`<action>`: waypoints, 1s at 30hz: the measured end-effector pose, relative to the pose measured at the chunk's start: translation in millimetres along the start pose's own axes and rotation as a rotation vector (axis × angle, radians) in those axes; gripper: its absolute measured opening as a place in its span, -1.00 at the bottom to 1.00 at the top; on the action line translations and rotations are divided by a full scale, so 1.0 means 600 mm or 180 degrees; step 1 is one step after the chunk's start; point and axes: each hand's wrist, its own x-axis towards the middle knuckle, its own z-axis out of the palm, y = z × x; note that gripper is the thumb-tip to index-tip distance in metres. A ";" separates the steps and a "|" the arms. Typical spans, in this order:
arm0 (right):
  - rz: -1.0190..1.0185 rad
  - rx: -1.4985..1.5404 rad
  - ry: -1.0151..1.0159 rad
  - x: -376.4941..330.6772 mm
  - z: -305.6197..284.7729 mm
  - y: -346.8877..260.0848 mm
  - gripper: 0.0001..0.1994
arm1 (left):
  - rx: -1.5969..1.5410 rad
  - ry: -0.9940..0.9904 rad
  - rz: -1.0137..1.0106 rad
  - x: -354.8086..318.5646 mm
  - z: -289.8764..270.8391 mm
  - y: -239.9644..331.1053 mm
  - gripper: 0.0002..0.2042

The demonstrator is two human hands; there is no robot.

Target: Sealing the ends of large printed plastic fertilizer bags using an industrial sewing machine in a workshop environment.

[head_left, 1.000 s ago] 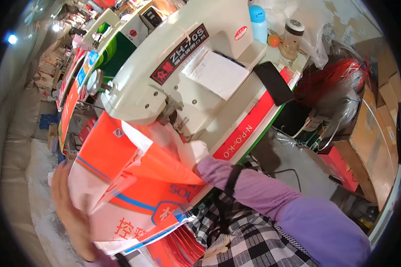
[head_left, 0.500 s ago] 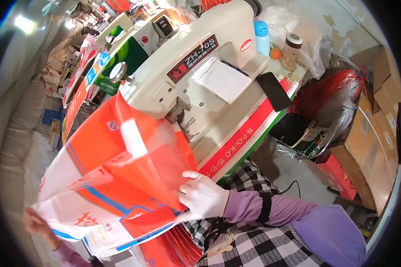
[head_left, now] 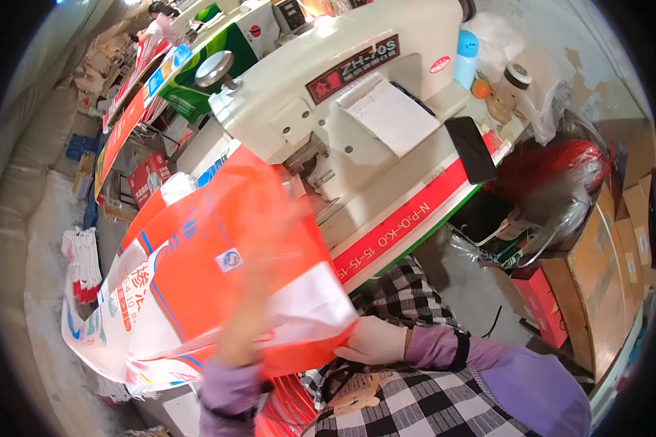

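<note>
A large orange and white printed plastic sack (head_left: 197, 284) with blue stripes spreads over the left middle, its upper part next to the needle area of a cream sewing machine (head_left: 270, 102). In a white glove, my right hand (head_left: 375, 341) is closed on the sack's lower right edge, with the fingertips partly hidden. My bare left hand (head_left: 259, 280) lies across the sack's front, smeared by motion, so its fingers cannot be made out. More red-orange sacks (head_left: 291, 408) sit below, near my lap.
On the machine's bed are a paper pad (head_left: 397, 116), a black phone (head_left: 470, 149), a blue bottle (head_left: 466, 58), an orange fruit (head_left: 481, 89) and a lidded jar (head_left: 514, 84). Cardboard boxes (head_left: 597, 269) stand right. White gloves (head_left: 83, 258) hang left. Another person (head_left: 157, 33) is far back.
My left hand has swung from the sack's far left edge across to its middle. The sack has shifted and turned, and my right hand has moved down and right with its edge.
</note>
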 end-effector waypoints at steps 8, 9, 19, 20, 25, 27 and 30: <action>-0.0201 0.0731 0.1526 -0.032 0.010 0.017 -0.66 | 0.0552 0.1248 -0.0478 0.103 -0.074 -0.206 -0.45; -0.0236 0.1065 0.1630 -0.029 0.006 0.004 -0.65 | 0.0893 0.0821 -0.0431 0.103 -0.086 -0.214 -0.43; -0.0506 -0.0250 0.1221 -0.061 -0.016 0.040 -0.79 | 0.3063 0.0570 0.0280 0.041 0.109 -0.218 -0.52; -0.0121 0.0196 0.1285 -0.071 -0.012 0.060 -0.76 | 0.2706 0.0071 0.0219 -0.011 0.122 -0.185 -0.53; 0.0548 0.0683 0.1266 -0.024 -0.035 0.117 -0.66 | 0.4158 -0.0481 -0.0348 -0.231 0.042 0.017 -0.42; 0.0833 0.0926 0.1528 0.004 -0.035 0.119 -0.65 | 0.5885 0.0330 -0.0673 -0.341 -0.104 -0.024 -0.31; 0.0341 0.2297 0.2369 0.056 -0.013 0.109 -0.60 | 0.6074 0.1189 -0.1161 -0.319 -0.204 0.062 -0.31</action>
